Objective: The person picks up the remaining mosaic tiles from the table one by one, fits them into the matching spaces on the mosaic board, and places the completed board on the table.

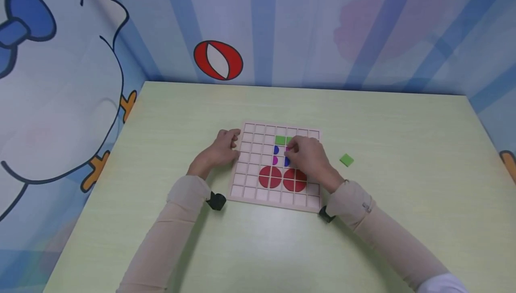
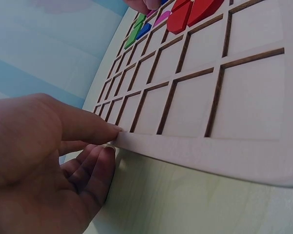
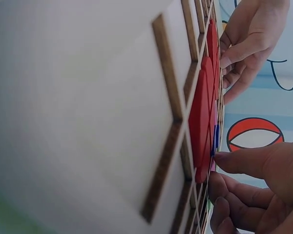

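A pale pink grid board (image 1: 247,163) lies on the table. On its left rim rest the thumb and fingertips of my left hand (image 1: 219,149), spread apart along the edge. Over the upper right part of the board, my right hand (image 1: 310,156) pinches a small magenta piece (image 1: 288,148), mostly covered by the fingers. Just below sits a blue piece (image 1: 287,161). Left of these lie a blue half-round piece (image 1: 276,150) and a magenta half-round piece (image 1: 275,160). Green squares (image 1: 280,140) fill cells above, one partly hidden by the hand. Two red circles (image 1: 270,177) made of quarter pieces lie below.
A loose green square (image 1: 346,160) lies on the table (image 1: 387,127) to the right of the board. Behind the table's far edge stands a blue striped wall (image 1: 298,28) with a printed ball (image 1: 218,60). Black wrist cameras (image 1: 217,201) sit under both cuffs.
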The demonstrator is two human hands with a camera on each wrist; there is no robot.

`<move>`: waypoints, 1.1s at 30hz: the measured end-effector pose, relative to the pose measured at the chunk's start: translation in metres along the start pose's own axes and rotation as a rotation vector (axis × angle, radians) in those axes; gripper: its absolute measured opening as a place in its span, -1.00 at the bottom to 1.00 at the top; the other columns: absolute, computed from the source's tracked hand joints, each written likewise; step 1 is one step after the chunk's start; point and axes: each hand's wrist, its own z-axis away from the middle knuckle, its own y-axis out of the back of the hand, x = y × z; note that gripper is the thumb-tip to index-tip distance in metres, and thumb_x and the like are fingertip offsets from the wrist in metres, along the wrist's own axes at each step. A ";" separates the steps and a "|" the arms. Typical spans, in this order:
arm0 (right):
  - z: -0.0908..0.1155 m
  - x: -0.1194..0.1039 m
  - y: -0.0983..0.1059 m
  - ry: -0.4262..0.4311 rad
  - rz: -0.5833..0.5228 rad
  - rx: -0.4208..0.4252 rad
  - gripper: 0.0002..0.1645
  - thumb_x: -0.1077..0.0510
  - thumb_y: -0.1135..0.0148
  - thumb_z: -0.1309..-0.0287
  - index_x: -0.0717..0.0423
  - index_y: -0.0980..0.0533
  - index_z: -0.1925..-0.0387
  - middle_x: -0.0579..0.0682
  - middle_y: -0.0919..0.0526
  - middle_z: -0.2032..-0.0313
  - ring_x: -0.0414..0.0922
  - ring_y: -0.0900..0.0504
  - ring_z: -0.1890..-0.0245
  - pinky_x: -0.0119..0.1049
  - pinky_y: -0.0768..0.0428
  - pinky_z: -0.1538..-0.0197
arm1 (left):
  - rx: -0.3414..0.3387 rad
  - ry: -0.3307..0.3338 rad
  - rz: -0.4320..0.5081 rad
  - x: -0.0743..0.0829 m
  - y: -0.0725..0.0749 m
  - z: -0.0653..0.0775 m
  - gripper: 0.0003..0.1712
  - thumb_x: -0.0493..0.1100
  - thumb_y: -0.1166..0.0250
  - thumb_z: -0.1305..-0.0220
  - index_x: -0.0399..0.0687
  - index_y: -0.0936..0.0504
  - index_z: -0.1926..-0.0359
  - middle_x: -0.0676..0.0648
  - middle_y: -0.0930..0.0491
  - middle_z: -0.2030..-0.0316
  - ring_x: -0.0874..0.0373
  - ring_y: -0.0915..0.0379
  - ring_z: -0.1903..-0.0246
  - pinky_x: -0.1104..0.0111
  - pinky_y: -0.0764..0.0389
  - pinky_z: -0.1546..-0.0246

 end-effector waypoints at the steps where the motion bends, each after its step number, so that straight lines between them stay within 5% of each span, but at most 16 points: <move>1: 0.000 0.000 0.000 0.000 0.000 -0.001 -0.73 0.08 -0.27 -0.19 0.12 -0.57 0.12 0.01 -0.63 0.36 -0.14 -0.56 0.51 -0.40 -0.48 0.49 | 0.000 0.000 -0.001 0.000 0.000 0.000 -0.23 -0.30 -0.10 -0.30 -0.05 -0.01 -0.47 -0.10 -0.13 -0.15 0.07 -0.14 -0.06 0.27 -0.33 0.01; 20: 0.002 0.003 0.004 0.007 -0.067 -0.027 -0.72 0.13 -0.16 -0.26 0.10 -0.57 0.02 0.01 -0.65 0.21 -0.14 -0.58 0.44 -0.37 -0.52 0.44 | -0.004 -0.015 0.028 0.001 0.001 0.001 -0.23 -0.34 -0.10 -0.28 -0.09 -0.02 -0.46 -0.12 -0.13 -0.13 0.07 -0.14 -0.05 0.27 -0.31 -0.01; 33: 0.014 0.015 0.015 0.082 -0.028 0.004 -0.70 0.11 -0.18 -0.24 0.06 -0.57 0.01 0.00 -0.64 0.12 -0.08 -0.54 0.21 -0.22 -0.57 0.11 | -0.004 -0.005 0.024 0.003 0.001 0.001 -0.23 -0.33 -0.09 -0.28 -0.09 -0.02 -0.46 -0.12 -0.13 -0.13 0.06 -0.13 -0.06 0.27 -0.32 0.00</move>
